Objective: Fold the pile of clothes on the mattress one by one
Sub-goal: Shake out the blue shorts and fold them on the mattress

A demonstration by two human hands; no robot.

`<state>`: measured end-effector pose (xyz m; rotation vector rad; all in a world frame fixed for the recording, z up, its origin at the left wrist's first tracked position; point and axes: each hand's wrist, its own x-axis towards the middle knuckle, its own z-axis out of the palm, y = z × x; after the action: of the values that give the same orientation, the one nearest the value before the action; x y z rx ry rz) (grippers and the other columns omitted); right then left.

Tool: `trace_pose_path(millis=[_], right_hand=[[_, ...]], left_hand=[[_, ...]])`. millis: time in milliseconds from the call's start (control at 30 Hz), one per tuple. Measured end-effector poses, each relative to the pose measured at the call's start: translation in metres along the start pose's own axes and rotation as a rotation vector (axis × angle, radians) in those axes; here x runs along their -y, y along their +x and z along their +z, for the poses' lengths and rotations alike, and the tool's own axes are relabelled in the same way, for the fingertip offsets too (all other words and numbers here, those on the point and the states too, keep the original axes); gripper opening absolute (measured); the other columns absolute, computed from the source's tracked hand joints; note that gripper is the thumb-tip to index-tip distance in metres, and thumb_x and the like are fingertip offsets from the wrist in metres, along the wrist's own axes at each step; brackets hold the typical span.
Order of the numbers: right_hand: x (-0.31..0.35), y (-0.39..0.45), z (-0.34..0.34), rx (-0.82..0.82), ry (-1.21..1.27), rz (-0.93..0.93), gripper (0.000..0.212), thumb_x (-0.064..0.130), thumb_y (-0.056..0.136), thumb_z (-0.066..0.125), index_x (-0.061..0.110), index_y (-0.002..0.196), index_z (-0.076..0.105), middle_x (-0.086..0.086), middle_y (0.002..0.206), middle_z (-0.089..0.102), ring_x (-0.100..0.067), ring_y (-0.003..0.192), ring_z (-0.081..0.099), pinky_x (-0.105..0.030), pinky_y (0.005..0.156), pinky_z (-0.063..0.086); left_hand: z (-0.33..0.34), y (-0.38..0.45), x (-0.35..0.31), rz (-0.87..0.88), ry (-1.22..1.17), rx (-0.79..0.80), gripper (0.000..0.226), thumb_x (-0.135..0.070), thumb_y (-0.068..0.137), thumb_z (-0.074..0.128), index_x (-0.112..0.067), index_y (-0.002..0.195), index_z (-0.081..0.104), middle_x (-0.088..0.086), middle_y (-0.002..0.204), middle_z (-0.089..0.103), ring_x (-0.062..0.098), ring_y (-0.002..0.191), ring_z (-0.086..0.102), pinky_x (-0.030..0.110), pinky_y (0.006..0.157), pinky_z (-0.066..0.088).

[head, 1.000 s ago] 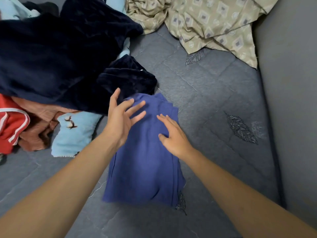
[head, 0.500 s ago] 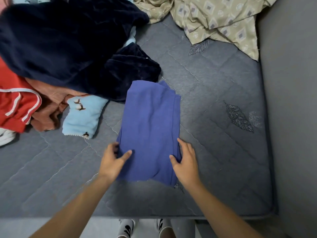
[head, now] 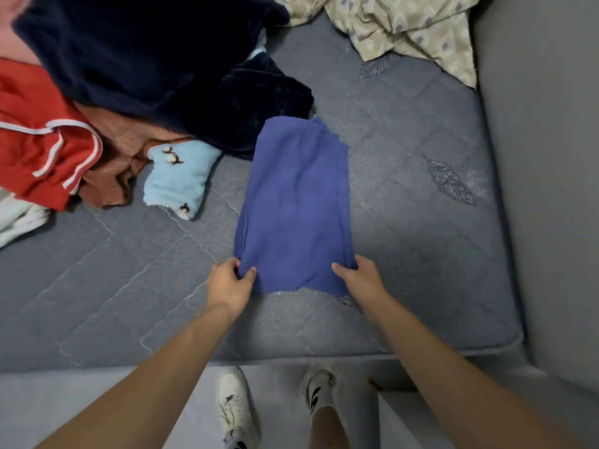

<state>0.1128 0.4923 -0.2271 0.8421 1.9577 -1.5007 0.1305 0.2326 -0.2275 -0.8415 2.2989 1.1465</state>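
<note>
A blue garment (head: 296, 202), folded into a long narrow strip, lies on the grey quilted mattress (head: 421, 254). My left hand (head: 228, 285) pinches its near left corner, thumb on top of the cloth. My right hand (head: 359, 280) grips the near right corner, fingers tucked under the edge. The unfolded pile sits at the upper left: a dark navy fleece (head: 146, 56), a red garment with white stripes (head: 42, 140), a rust-brown piece (head: 120, 150) and a light blue piece with small bird prints (head: 178, 179).
A beige patterned sheet (head: 405, 30) is bunched at the far end. A grey wall (head: 544, 157) runs along the mattress's right side. The mattress's near edge is just below my hands, with my feet in white socks (head: 233, 406) on the floor.
Both hands slid from the upper middle of the blue garment down to its near corners and took hold of them. The view has tilted down, showing the mattress edge and my feet.
</note>
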Motion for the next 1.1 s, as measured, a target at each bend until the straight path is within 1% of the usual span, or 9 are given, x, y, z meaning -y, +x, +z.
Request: trace_pose_path(millis=[133, 200, 400, 533, 633, 700, 800, 967, 1100], right_hand=[[-0.012, -0.004, -0.004, -0.059, 0.081, -0.006, 0.03, 0.005, 0.098, 0.068, 0.011, 0.128, 0.066, -0.005, 0.119, 0.072, -0.021, 0.105, 0.07, -0.044, 0.098, 0.057], [-0.019, -0.002, -0.008, -0.111, 0.105, -0.01, 0.023, 0.005, 0.098, 0.067, 0.01, 0.121, 0.067, -0.011, 0.118, 0.073, -0.028, 0.107, 0.07, -0.05, 0.097, 0.058], [-0.043, -0.011, -0.036, -0.192, -0.014, -0.015, 0.009, 0.009, 0.096, 0.072, 0.007, 0.105, 0.071, -0.011, 0.105, 0.073, -0.023, 0.092, 0.068, -0.039, 0.076, 0.059], [-0.084, -0.053, -0.051, -0.205, -0.061, 0.051, 0.008, 0.007, 0.095, 0.072, 0.008, 0.103, 0.069, -0.013, 0.108, 0.073, -0.029, 0.099, 0.069, -0.039, 0.079, 0.056], [-0.115, -0.079, -0.058, -0.152, -0.015, 0.039, 0.037, -0.003, 0.097, 0.066, 0.009, 0.128, 0.049, -0.003, 0.122, 0.06, -0.033, 0.12, 0.062, -0.054, 0.094, 0.059], [-0.122, -0.088, -0.06, -0.039, -0.099, -0.063, 0.069, -0.004, 0.095, 0.067, 0.019, 0.149, 0.031, 0.003, 0.137, 0.049, -0.024, 0.13, 0.054, -0.05, 0.107, 0.052], [-0.126, -0.092, -0.065, -0.022, -0.622, -0.366, 0.113, 0.012, 0.083, 0.081, 0.029, 0.165, 0.005, -0.004, 0.151, 0.037, -0.02, 0.131, 0.044, -0.041, 0.105, 0.046], [-0.126, -0.081, -0.074, -0.079, -1.254, -0.645, 0.116, 0.025, 0.078, 0.086, 0.032, 0.166, 0.011, -0.006, 0.174, -0.001, -0.033, 0.16, 0.003, -0.053, 0.118, 0.033], [-0.12, -0.066, -0.082, -0.021, -1.233, -0.763, 0.077, -0.004, 0.082, 0.075, 0.023, 0.15, 0.054, -0.002, 0.168, 0.03, -0.039, 0.155, 0.026, -0.051, 0.098, 0.051]], left_hand=[[0.009, -0.008, -0.004, -0.033, -0.167, -0.054, 0.038, -0.009, 0.085, 0.081, -0.015, 0.101, 0.047, 0.018, 0.116, 0.052, 0.023, 0.092, 0.052, 0.037, 0.096, 0.045], [0.013, -0.008, -0.003, -0.092, -0.26, -0.076, 0.046, -0.003, 0.082, 0.082, -0.016, 0.108, 0.047, 0.015, 0.12, 0.056, 0.031, 0.101, 0.06, 0.045, 0.1, 0.05], [0.025, -0.029, 0.016, -0.132, -0.364, -0.078, 0.037, 0.008, 0.079, 0.082, -0.015, 0.093, 0.057, 0.007, 0.089, 0.055, 0.026, 0.083, 0.059, 0.054, 0.09, 0.059], [0.04, -0.082, 0.048, 0.069, -0.219, -0.054, 0.048, 0.009, 0.078, 0.079, -0.025, 0.084, 0.045, -0.002, 0.085, 0.052, 0.017, 0.076, 0.051, 0.028, 0.077, 0.048], [0.055, -0.116, 0.071, 0.257, 0.016, -0.061, 0.052, 0.007, 0.082, 0.072, -0.033, 0.089, 0.04, -0.004, 0.101, 0.042, 0.004, 0.085, 0.053, 0.018, 0.075, 0.04], [0.061, -0.125, 0.078, 0.297, 0.132, -0.06, 0.048, -0.004, 0.081, 0.077, -0.031, 0.105, 0.046, -0.001, 0.116, 0.036, 0.02, 0.101, 0.055, 0.033, 0.089, 0.049], [0.061, -0.123, 0.08, 0.451, 0.543, -0.129, 0.08, -0.027, 0.065, 0.091, -0.029, 0.134, 0.05, 0.009, 0.14, 0.036, 0.033, 0.119, 0.044, 0.047, 0.093, 0.049], [0.06, -0.101, 0.081, 0.716, 0.927, 0.07, 0.103, -0.034, 0.079, 0.084, -0.034, 0.164, 0.025, 0.002, 0.174, 0.007, 0.031, 0.157, 0.02, 0.044, 0.12, 0.033], [0.054, -0.091, 0.074, 0.736, 0.906, 0.059, 0.083, -0.007, 0.081, 0.078, -0.031, 0.154, 0.048, 0.0, 0.159, 0.042, 0.028, 0.131, 0.05, 0.037, 0.092, 0.051]])
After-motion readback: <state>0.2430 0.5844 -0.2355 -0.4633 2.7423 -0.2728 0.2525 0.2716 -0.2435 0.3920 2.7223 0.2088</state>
